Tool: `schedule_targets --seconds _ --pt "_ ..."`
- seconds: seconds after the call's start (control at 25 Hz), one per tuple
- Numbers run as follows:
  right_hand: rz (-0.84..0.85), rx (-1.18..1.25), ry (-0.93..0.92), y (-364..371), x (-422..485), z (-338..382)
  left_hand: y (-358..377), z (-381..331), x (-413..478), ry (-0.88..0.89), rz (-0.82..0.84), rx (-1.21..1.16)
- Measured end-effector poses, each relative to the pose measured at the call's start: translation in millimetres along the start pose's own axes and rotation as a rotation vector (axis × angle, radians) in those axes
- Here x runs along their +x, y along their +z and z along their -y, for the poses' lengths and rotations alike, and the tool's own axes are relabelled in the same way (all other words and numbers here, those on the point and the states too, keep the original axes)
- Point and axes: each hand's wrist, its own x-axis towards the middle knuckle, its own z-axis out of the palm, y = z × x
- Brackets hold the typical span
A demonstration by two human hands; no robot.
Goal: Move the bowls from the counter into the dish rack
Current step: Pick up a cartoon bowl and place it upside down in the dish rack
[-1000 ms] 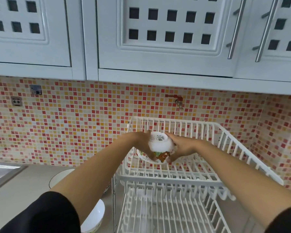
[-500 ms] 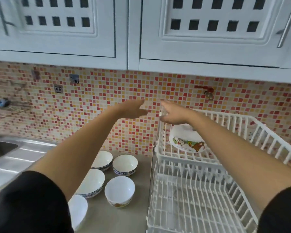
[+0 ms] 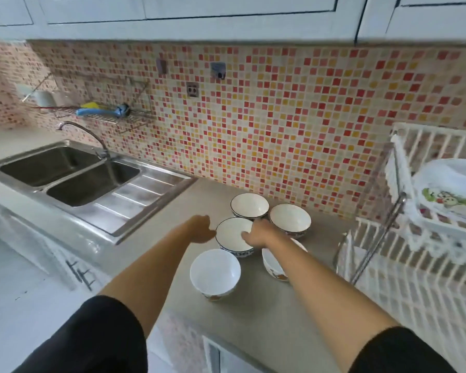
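Landmark: the blue-rimmed bowl (image 3: 235, 236) in the middle of the cluster on the grey counter (image 3: 256, 316).
Left hand (image 3: 201, 230): just left of the blue-rimmed bowl, at its rim; motion blur hides the fingers, so I cannot tell whether they are spread or curled, or whether they touch the rim.
Right hand (image 3: 259, 233): at the right side of the blue-rimmed bowl, fingers reaching over its rim and loosely apart; grip on the rim cannot be told.
Far-left bowl (image 3: 249, 206): behind the blue-rimmed bowl, toward the mosaic tile wall (image 3: 280, 125), upright, dark rim.
Far-right bowl (image 3: 290, 220): behind and right of the blue-rimmed bowl, upright, just beside the far-left bowl.
Plain white bowl (image 3: 215, 273): in front of the blue-rimmed bowl, nearest the counter edge, upright, a small orange print low on its side.
Half-hidden bowl (image 3: 273, 262): right and in front of the blue-rimmed bowl, mostly covered by the right forearm.
White dish rack (image 3: 404, 265): well right of the blue-rimmed bowl, two tiers.
Cartoon-print bowl (image 3: 449, 195): in the dish rack's upper tier, tipped on its side.
Double sink (image 3: 73, 176): well left of the blue-rimmed bowl, steel, with a drainboard toward the bowls.
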Motion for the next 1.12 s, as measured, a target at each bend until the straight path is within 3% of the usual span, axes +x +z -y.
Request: schedule_targets --seconds 0.2,0.4,0.56,0.68,0.92,1.04,1.12 --pt "0.134 0.195 0.161 116 12 -3 99 42 10 -0.075 0.184 -0.100" --pt "0.153 0.310 0.194 150 12 4 134 44 5 -0.043 0.134 -0.091" --pt "0.129 0.383 0.148 142 0 4 120 44 -4 -0.073 0.005 -0.094" --pt "-0.045 0.634 0.035 112 -14 6 88 38 -15 -0.075 -0.277 -0.291" --pt "-0.597 0.888 -0.229 -18 -63 11 -25 -30 -33 0.047 -0.753 -0.770" --pt "-0.817 0.961 -0.321 -94 -108 -8 -82 -86 -57 0.307 -0.910 -0.900" --pt "-0.927 0.967 -0.370 -137 -141 -34 -113 -126 -79 0.516 -0.899 -1.027"
